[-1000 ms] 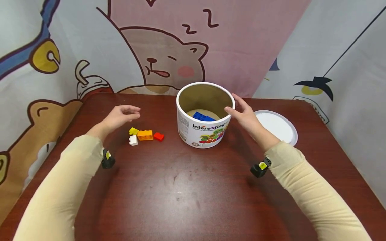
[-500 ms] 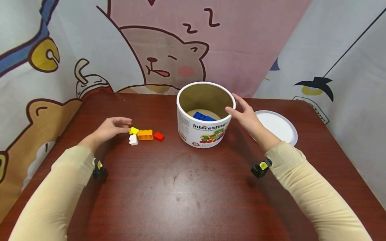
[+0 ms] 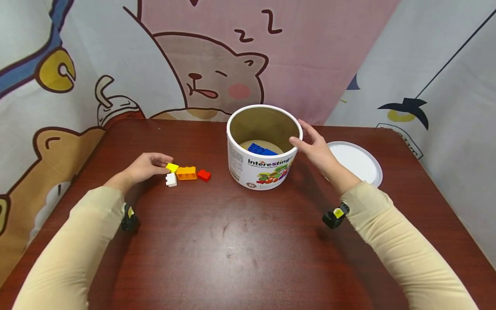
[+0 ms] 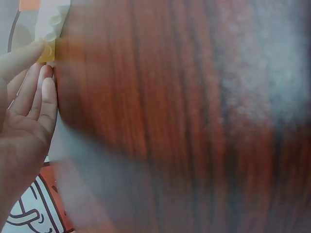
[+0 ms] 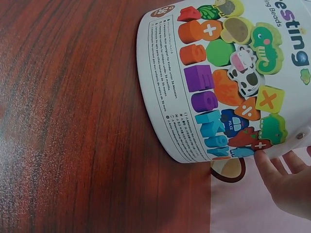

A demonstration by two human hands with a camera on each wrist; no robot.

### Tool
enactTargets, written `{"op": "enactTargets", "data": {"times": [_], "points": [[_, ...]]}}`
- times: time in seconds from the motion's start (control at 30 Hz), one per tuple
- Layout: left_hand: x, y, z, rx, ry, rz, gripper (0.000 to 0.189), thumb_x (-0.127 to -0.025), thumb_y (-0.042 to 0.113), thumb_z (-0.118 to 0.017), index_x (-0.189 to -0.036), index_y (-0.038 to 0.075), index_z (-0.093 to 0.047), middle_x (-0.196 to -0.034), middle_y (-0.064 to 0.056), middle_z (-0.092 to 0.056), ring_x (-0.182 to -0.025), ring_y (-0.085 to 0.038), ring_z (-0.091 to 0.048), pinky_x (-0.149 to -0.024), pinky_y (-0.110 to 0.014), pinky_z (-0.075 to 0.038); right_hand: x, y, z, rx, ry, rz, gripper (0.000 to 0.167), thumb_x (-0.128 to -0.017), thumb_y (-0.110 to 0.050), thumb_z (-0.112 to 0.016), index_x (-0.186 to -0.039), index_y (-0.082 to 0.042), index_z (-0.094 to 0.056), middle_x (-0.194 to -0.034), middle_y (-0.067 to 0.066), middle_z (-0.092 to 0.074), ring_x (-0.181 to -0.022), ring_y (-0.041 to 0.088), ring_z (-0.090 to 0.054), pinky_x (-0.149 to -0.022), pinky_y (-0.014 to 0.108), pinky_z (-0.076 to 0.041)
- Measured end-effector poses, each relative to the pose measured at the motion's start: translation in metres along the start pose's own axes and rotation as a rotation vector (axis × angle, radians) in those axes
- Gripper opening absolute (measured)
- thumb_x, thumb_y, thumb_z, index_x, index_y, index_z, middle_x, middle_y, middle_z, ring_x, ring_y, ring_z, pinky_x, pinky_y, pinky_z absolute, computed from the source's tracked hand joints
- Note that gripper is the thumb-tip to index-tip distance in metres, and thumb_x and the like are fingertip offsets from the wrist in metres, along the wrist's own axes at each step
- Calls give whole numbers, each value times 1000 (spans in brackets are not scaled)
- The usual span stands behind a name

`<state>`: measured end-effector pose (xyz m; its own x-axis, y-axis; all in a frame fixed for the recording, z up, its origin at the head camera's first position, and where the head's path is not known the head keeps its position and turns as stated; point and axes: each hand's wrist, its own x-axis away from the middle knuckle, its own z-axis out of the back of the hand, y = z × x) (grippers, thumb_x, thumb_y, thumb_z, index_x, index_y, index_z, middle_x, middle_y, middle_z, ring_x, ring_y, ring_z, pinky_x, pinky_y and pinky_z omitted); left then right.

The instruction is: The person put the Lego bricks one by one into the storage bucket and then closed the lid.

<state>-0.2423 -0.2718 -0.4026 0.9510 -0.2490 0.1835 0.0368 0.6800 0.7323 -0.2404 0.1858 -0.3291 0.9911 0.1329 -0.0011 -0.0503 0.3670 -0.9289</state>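
Note:
At the left of the table my left hand [image 3: 144, 167] pinches a small yellow brick [image 3: 172, 168] between thumb and fingertips. In the left wrist view, the thumb and a finger meet at the yellow brick [image 4: 47, 52], beside a white brick [image 4: 53, 22]. A white brick [image 3: 171, 180], an orange brick [image 3: 187, 173] and a red brick [image 3: 203, 175] lie close by. My right hand [image 3: 315, 148] holds the rim of a white printed bucket [image 3: 257, 174], thumb at the rim and fingers along the outer wall. Inside the bucket lie blue bricks [image 3: 260, 149].
A round white lid [image 3: 354, 163] lies on the table to the right of the bucket, partly behind my right forearm. The dark red-brown wooden table [image 3: 228, 241] ends at a cartoon-printed curtain [image 3: 310, 56] behind.
My left hand has come down and left to the bricks and taken hold of the yellow one, which is turned slightly. My right hand and the bucket stay where they were.

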Motion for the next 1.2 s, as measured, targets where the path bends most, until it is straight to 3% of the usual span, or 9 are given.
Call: {"op": "enactTargets", "data": {"times": [0.3, 0.63, 0.93, 1.03, 1.2], "points": [[1, 0, 4, -63, 64, 61, 43, -87, 26, -65, -121, -1, -60, -119, -22, -60, -102, -28, -54, -88, -34, -44, 0, -1, 0, 5, 0, -2, 67, -92, -20, -56, -150, -17, -21, -141, 19, -41, -125, 25, -41, -104, 37, -36], [3, 5, 14, -31, 110, 57, 46, -87, 30, -66, -121, 0, -61, -119, -22, -61, -88, -16, -58, -72, -13, -44, -1, -1, 0, 7, 4, -5, 68, -92, -21, -56, -150, -18, -21, -142, 19, -40, -127, 27, -40, -106, 40, -34], [2, 19, 20, 57, 152, 59, 50, -85, 35, -67, -120, -2, -61, -119, -21, -62, -86, -15, -67, -76, -20, -51, 0, -1, 0, 16, 1, -8, 68, -92, -21, -56, -150, -19, -20, -141, 19, -40, -128, 27, -39, -106, 41, -34], [2, 23, 22, 75, 164, 34, 50, -85, 34, -67, -119, -2, -62, -115, -18, -64, -83, -12, -69, -76, -20, -52, 0, -1, 0, 15, 1, -9, 68, -92, -21, -56, -150, -18, -21, -142, 19, -40, -128, 27, -39, -105, 41, -34], [2, 31, 26, 116, 197, 7, 48, -85, 31, -69, -118, -3, -62, -102, -3, -67, -78, -9, -69, -74, -19, -53, 1, -1, 0, 16, 2, -4, 68, -92, -21, -56, -150, -18, -21, -142, 19, -40, -128, 28, -39, -106, 41, -34]]}}
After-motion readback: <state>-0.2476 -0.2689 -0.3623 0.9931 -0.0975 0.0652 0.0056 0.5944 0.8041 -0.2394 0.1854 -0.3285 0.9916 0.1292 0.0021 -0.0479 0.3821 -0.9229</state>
